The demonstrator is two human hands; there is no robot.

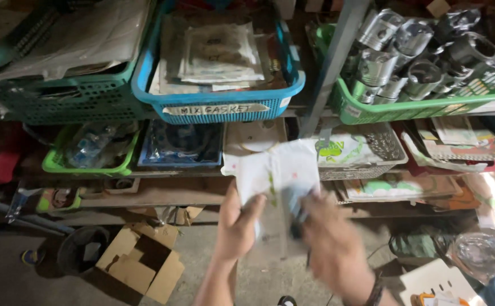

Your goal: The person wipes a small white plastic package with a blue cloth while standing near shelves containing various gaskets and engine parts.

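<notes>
Pistons (423,56): bare metal, polished and glossy, lying in a green perforated plastic basket (429,107). Left of it, blue basket (219,105): matt plastic mesh holding clear glossy film packets (219,54). Below, on the floor, box (142,263): matt brown cardboard, rough-edged.

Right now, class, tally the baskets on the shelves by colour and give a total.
Blue basket: 1
Teal basket: 1
Green baskets: 2, one full of metal pistons and a small one on the lower shelf
White basket: 1
Total: 5 baskets
</notes>
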